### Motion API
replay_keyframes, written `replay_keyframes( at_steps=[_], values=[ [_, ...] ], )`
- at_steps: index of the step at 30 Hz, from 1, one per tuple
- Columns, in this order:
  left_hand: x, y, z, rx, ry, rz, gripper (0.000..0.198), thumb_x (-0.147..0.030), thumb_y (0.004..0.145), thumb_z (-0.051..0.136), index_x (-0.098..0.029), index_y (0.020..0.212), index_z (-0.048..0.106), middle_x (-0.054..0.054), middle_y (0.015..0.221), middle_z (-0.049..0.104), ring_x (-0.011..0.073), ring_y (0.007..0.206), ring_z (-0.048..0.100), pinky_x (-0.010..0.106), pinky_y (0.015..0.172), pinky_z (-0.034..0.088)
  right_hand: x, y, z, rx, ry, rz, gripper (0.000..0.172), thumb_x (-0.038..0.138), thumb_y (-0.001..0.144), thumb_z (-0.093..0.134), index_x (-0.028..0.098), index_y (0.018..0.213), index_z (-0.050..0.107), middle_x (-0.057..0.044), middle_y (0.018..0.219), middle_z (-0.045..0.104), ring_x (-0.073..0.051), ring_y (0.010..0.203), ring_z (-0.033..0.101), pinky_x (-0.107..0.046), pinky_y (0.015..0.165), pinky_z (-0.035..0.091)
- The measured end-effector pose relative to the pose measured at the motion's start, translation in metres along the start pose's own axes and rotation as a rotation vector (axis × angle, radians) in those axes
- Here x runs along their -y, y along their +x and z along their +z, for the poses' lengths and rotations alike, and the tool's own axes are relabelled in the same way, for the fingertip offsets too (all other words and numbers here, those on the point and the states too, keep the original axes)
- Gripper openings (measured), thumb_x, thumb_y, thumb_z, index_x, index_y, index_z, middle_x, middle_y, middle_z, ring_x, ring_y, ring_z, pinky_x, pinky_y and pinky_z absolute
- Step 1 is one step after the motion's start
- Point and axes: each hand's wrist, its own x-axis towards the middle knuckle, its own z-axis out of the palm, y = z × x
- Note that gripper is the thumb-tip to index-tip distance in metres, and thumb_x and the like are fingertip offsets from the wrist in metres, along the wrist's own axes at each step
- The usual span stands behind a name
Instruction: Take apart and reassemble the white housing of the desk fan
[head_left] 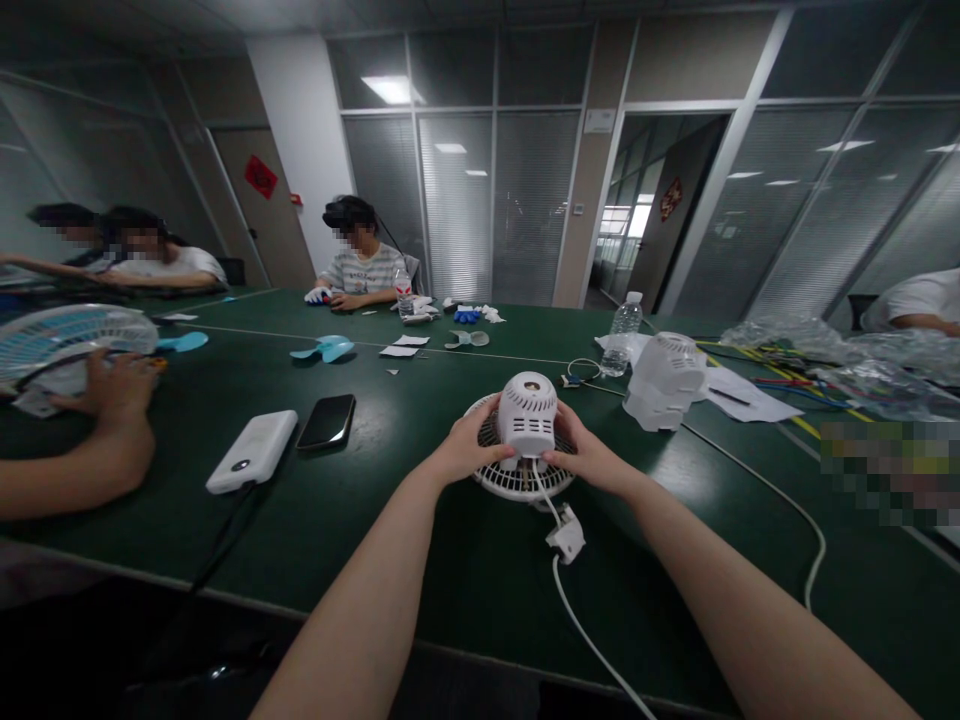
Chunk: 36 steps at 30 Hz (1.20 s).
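A small white electric fan lies with its round grille [517,485] down on the green table, and its vented motor housing [529,412] faces up. My left hand [472,440] grips the housing from the left, thumb near its lower edge. On the other side my right hand [581,448] holds it in the same way, with the thumb by the cord. A white cord runs from the housing to a plug [566,535] lying just in front of the grille. Fingers behind the housing are partly hidden.
Left of me lie a white power bank [253,452] and a black phone [327,422]. A co-worker's hand [116,390] touches another fan [82,335]. To the right stand a white plastic housing [664,385] and a water bottle [622,335]; a loose cable [780,490] trails past them.
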Motion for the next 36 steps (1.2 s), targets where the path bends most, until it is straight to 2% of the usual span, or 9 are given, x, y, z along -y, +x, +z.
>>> replay_keyframes(
  at_steps=[6,18,27,36],
  values=[
    [-0.007,-0.003,-0.003,0.025,-0.075,-0.034,0.087,-0.031,0.073,0.072,-0.021,0.147,0.027,0.012,0.15,0.037,0.0298,0.137,0.035,0.05,0.116,0.025,-0.009,0.003,0.004,-0.095,-0.154,-0.038,0.095,0.03,0.077,0.072,0.035,0.149,0.01,-0.006,0.151,0.036,-0.025,0.141,0.032,-0.051,0.118,0.02],
    [-0.001,-0.003,-0.006,0.065,-0.099,-0.048,0.09,-0.033,0.072,0.073,-0.023,0.147,0.026,0.013,0.149,0.037,0.0303,0.137,0.036,0.052,0.115,0.026,-0.009,0.005,0.003,-0.089,-0.194,-0.043,0.095,0.03,0.076,0.073,0.035,0.149,0.012,-0.007,0.152,0.035,-0.025,0.14,0.033,-0.051,0.117,0.024],
    [-0.004,-0.005,-0.008,0.083,-0.137,-0.022,0.089,-0.031,0.07,0.075,-0.021,0.145,0.027,0.015,0.148,0.037,0.0297,0.136,0.037,0.051,0.115,0.027,-0.002,0.004,-0.005,-0.071,-0.239,0.025,0.1,0.037,0.067,0.081,0.029,0.146,0.02,-0.012,0.145,0.044,-0.03,0.137,0.039,-0.055,0.115,0.026],
    [-0.007,-0.005,-0.003,0.069,-0.138,-0.015,0.098,-0.033,0.063,0.08,-0.02,0.144,0.027,0.016,0.147,0.036,0.0319,0.137,0.035,0.053,0.115,0.026,0.005,0.002,0.005,-0.136,-0.264,0.03,0.1,0.035,0.069,0.078,0.03,0.148,0.017,-0.011,0.146,0.043,-0.029,0.137,0.039,-0.053,0.115,0.026]
  ],
)
